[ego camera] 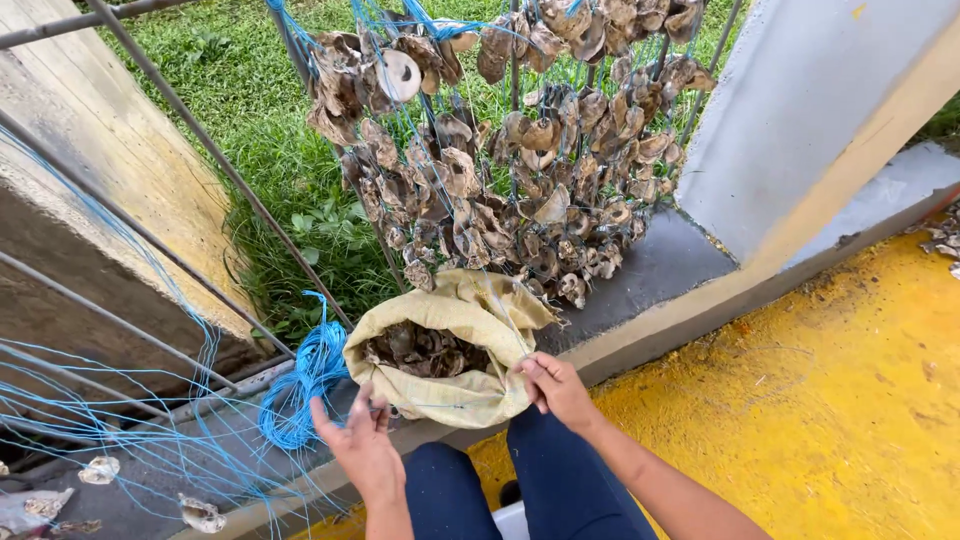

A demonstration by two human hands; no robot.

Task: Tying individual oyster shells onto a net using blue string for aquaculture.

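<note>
Both hands work at the near edge of a yellowish woven sack (455,395) filled with dark oyster shells: the left hand (360,445) pinches a thin blue line, fingers drawn together, and the right hand (555,388) pinches the sack's rim. Just left of the sack lies a coil of blue cord (300,385). Behind the sack, strings of brown shells (510,190) hang on a metal railing (215,155), screening the grass (250,100).

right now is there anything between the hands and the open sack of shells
Nothing visible does. The left hand and right hand sit at the near rim of the yellowish sack, fingers pinching thin blue line stretched across its front. The blue line coil lies off to the left.
</note>
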